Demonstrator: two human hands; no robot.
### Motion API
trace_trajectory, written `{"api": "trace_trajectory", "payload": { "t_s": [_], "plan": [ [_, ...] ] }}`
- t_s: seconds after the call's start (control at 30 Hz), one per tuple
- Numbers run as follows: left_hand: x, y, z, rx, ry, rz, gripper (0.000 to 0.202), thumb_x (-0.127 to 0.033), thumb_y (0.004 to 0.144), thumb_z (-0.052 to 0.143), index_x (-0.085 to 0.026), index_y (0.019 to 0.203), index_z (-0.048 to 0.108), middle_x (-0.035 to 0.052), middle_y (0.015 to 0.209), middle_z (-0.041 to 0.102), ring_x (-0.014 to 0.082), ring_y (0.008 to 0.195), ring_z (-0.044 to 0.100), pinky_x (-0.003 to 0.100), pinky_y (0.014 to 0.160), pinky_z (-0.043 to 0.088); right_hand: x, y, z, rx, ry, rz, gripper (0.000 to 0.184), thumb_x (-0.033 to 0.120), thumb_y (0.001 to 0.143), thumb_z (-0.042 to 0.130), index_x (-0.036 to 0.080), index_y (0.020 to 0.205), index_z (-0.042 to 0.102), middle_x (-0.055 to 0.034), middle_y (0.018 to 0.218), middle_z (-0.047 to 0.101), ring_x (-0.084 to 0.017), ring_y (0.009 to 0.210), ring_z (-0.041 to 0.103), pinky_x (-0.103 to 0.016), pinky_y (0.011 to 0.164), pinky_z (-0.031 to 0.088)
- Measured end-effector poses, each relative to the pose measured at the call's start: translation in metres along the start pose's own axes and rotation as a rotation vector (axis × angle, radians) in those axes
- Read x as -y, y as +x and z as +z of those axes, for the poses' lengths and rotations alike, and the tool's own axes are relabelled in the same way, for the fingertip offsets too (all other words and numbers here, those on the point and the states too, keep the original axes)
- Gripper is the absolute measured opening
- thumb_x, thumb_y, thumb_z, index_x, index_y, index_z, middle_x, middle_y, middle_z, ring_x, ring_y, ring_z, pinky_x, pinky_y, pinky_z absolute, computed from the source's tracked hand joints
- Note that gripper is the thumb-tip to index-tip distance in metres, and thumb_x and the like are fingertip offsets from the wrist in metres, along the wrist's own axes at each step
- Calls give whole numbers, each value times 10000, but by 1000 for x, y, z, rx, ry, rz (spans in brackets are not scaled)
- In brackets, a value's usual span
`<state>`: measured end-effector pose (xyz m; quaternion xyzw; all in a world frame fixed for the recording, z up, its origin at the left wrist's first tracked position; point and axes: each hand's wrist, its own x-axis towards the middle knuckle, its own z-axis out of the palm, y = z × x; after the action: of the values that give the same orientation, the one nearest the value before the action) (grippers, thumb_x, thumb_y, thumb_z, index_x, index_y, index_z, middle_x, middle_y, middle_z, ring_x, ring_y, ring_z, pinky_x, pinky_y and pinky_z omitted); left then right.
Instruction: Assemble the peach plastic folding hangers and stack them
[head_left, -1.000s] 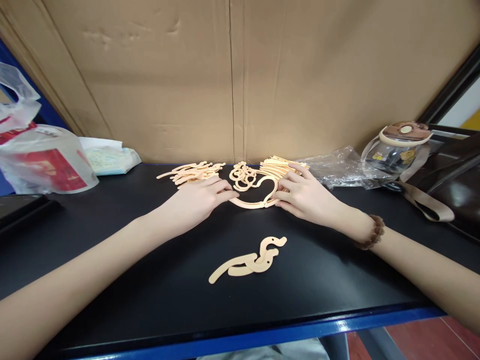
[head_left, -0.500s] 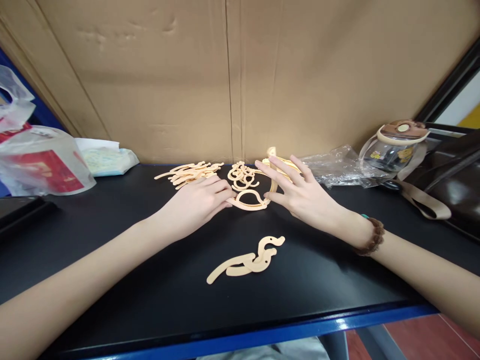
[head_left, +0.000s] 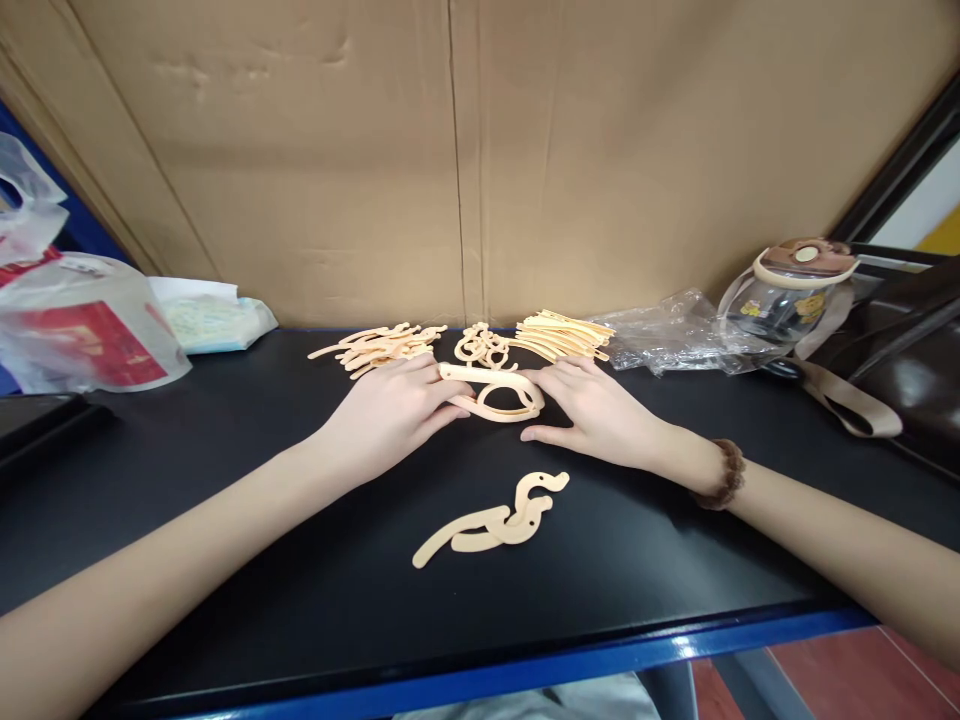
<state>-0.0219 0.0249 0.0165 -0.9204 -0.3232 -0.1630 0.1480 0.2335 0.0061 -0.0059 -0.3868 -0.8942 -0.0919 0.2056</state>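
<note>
A cream plastic folding clothes hanger (head_left: 491, 412) is between my two hands above the black table. My left hand (head_left: 394, 405) is closed on its left end, thumb below and fingers over it. One arm of the hanger lies folded across the top, its holed end near my left fingers. My right hand (head_left: 600, 408) is at the hanger's right end, index finger against it and thumb stretched out apart below. Closer to me, two loose hanger pieces with curved hook-like ends (head_left: 510, 525) lie overlapping on the table.
Along the back lie a pile of hanger arms (head_left: 390, 345), small hooks (head_left: 484, 345) and stacked straight arms (head_left: 566, 335). A clear plastic wrapper (head_left: 675, 335), a lidded bottle (head_left: 799, 290) and a dark bag (head_left: 885, 360) are right; a plastic bag (head_left: 97, 320) and tissue pack (head_left: 217, 318) left.
The hanger's right arm has swung from pointing up and away to lying across the top, toward the left. My right hand has drawn down nearer me, uncovering the stacked arms behind.
</note>
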Motion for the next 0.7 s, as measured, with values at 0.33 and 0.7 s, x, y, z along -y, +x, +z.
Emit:
{"api": "trace_trajectory", "payload": {
  "t_s": [0.33, 0.7],
  "plan": [
    [-2, 1, 4, -98, -162, -322, 345, -511, 823, 604, -203, 972, 648, 35, 916, 691, 236, 870, 619, 313, 693, 444, 7, 3, -7, 36, 54, 48, 126, 264, 928, 486, 177, 882, 566, -26, 763, 595, -189, 748, 518, -324, 747, 389],
    [5, 5, 10, -44, -904, -503, 324, -450, 802, 614, -168, 960, 642, 42, 887, 669, 172, 777, 607, 260, 627, 469, 5, 3, -7, 96, 35, 25, 182, 228, 962, 411, 174, 1023, 574, -43, 853, 638, -199, 789, 552, -326, 761, 378]
  ]
}}
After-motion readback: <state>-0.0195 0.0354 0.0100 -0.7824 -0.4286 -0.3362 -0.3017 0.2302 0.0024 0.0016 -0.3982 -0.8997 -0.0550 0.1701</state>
